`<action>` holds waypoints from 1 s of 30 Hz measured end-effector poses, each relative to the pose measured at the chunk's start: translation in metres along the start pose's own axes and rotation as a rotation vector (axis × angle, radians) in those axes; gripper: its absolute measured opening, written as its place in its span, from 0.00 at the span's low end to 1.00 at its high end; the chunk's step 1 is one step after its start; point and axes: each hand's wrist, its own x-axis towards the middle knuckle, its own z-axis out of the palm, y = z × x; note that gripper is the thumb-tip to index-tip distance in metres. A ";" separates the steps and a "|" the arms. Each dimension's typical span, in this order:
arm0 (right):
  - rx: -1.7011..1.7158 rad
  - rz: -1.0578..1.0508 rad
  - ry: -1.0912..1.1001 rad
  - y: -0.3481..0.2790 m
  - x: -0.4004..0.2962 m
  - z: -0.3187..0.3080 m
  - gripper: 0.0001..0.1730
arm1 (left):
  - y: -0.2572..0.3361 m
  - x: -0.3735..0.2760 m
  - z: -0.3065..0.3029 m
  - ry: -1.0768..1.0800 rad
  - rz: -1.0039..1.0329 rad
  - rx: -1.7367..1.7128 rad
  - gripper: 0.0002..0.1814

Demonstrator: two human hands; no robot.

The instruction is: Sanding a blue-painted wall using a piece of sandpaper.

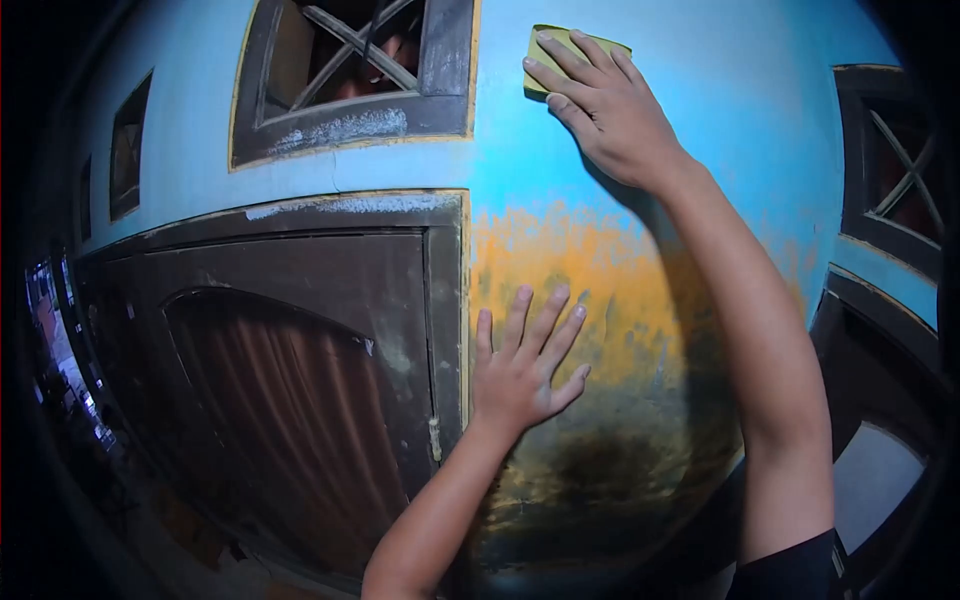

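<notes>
My right hand (607,105) is raised high, fingers spread over a yellow-green rectangular pad (559,41) that it presses against the painted wall (517,165). The palm side of the pad is hidden under the fingers. Lower down, my left hand (525,360) lies with its fingers apart on the same wall, beside the dark door frame, holding nothing. Around the left hand the wall turns from blue to orange and, further down, to blackish patches.
A dark wooden door (397,300) with a brown curtain (292,397) behind its panel stands left. Above it is a vent frame (442,116) with crossed bars. Another crossed vent (907,169) and a dark opening are at the right.
</notes>
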 end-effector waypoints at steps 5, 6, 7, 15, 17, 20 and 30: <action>0.167 -0.158 -0.191 -0.059 -0.038 -0.015 0.27 | -0.004 -0.002 -0.003 -0.010 -0.012 0.011 0.41; 0.212 -0.200 -0.247 -0.070 -0.048 -0.016 0.27 | -0.004 -0.003 -0.002 -0.010 -0.019 0.025 0.41; 0.252 -0.239 -0.307 -0.079 -0.059 -0.017 0.28 | -0.004 -0.005 -0.002 -0.010 -0.021 0.032 0.41; 0.089 -0.136 -0.112 -0.034 -0.020 -0.015 0.26 | 0.000 -0.003 0.001 -0.011 -0.024 0.008 0.41; 0.006 0.020 0.016 -0.002 -0.002 -0.011 0.26 | 0.000 -0.002 0.000 0.022 0.005 0.013 0.41; 0.011 0.085 0.024 -0.005 0.000 -0.007 0.27 | 0.001 -0.003 -0.002 0.010 -0.003 0.014 0.41; 0.249 -0.207 -0.228 -0.100 -0.067 -0.010 0.28 | -0.003 -0.008 0.004 -0.012 -0.026 0.033 0.40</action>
